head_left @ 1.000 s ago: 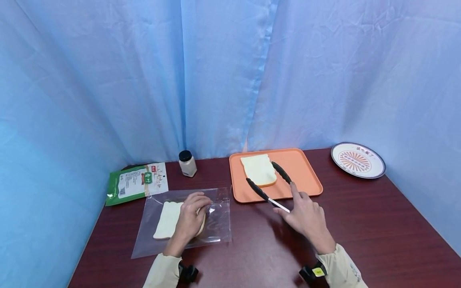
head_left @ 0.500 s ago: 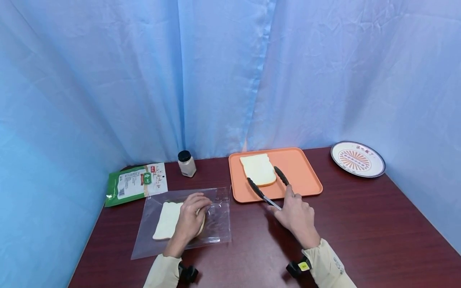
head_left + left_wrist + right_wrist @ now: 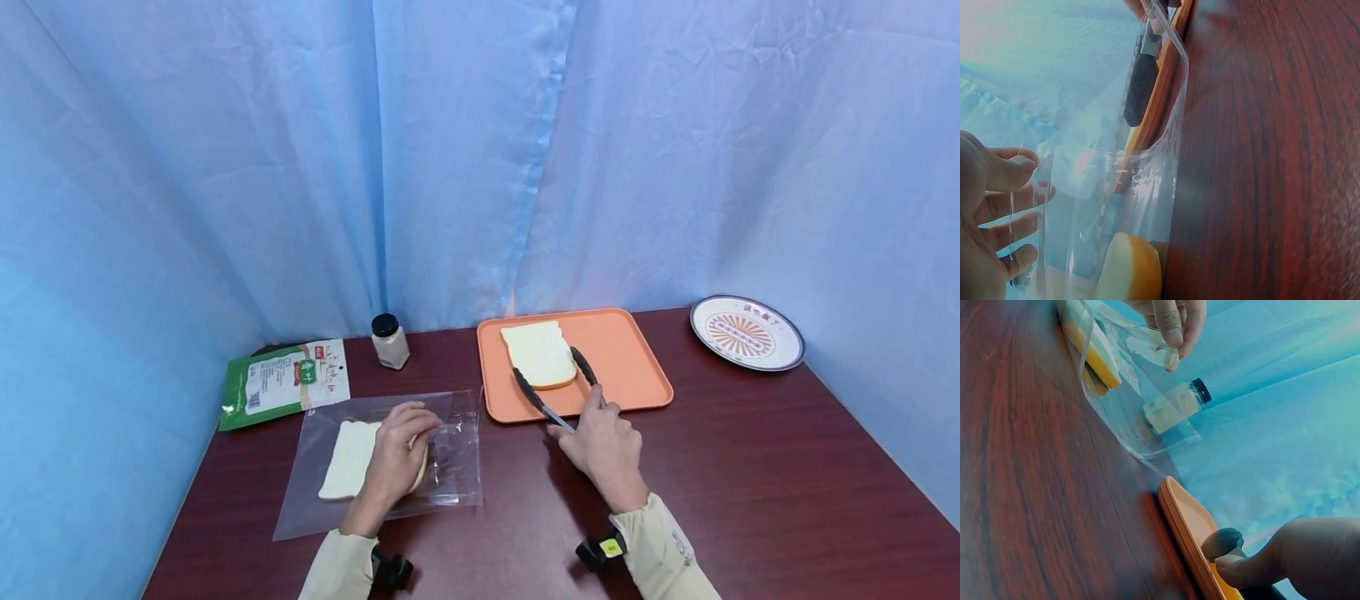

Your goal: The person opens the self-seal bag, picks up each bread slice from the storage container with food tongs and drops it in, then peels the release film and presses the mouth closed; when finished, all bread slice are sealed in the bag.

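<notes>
Left hand: my left hand (image 3: 401,446) pinches the upper film at the mouth of a clear plastic bag (image 3: 456,475), thumb against fingers with the film between them.
Bag: it lies flat toward its closed end, and its mouth is lifted where I hold it, facing the tray side.
Bagged bread: a white bread slice with an orange-brown crust (image 3: 348,460) lies inside the bag, partly hidden under my hand in the head view.
Right hand: my right hand (image 3: 606,450) grips a pair of silver metal tongs with black tips (image 3: 531,392), index finger along one arm.
Tongs: their arms stand wide, one tip at the near left corner of the other bread, one by its right edge; I cannot tell whether both touch it.
Tray bread: a second white, square-shouldered bread slice with an orange crust (image 3: 540,354) lies flat on the left part of a shallow orange rectangular tray (image 3: 630,362).
Behind the bag: a clear jar with a black lid and pale contents (image 3: 391,346) stands upright; a green and white printed packet (image 3: 285,383) lies left of it.
Far right: a round white plate with a dark rim and orange rays (image 3: 738,335) sits beside the blue curtain (image 3: 465,167).
Surface: everything rests on a dark red-brown wood-grain table (image 3: 750,492).
</notes>
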`<state>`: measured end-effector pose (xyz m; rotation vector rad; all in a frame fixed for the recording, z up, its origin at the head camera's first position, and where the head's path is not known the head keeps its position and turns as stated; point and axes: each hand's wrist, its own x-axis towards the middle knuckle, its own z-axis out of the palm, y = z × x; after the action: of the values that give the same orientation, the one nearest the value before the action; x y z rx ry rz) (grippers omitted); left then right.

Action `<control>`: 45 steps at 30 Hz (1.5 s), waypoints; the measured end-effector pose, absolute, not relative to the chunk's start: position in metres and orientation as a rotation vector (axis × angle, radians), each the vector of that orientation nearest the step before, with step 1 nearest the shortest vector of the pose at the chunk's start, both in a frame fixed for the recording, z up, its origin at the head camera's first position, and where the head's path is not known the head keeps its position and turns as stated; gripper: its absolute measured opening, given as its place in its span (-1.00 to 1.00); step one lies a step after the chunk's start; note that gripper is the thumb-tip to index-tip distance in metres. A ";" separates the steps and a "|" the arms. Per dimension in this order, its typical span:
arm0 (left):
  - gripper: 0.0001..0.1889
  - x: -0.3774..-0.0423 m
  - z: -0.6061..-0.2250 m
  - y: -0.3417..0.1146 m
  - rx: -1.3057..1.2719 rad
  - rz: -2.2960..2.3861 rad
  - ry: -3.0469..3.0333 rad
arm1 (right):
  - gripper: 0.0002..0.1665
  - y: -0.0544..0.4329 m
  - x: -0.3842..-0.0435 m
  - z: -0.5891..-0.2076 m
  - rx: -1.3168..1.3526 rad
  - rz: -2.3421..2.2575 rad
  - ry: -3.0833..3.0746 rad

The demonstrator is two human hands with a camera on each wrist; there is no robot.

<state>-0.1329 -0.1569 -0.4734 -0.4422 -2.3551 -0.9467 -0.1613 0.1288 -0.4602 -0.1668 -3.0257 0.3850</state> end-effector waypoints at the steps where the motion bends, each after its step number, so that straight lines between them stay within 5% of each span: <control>1: -0.86 -0.133 -0.473 -0.157 -0.443 -0.946 -2.353 | 0.20 0.128 -0.161 -0.460 -0.174 0.393 -3.030; 23: -0.85 -0.131 -0.470 -0.158 -0.438 -0.931 -2.360 | 0.19 0.121 -0.162 -0.468 -0.202 0.443 -3.085; 45: -0.85 -0.132 -0.474 -0.155 -0.458 -0.957 -2.340 | -0.04 0.149 -0.166 -0.480 -0.092 0.439 -3.020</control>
<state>-0.1318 -0.1554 -0.4740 -0.4582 -2.3400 -0.9572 -0.1655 0.1488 -0.4801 -0.0921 -3.0205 0.4392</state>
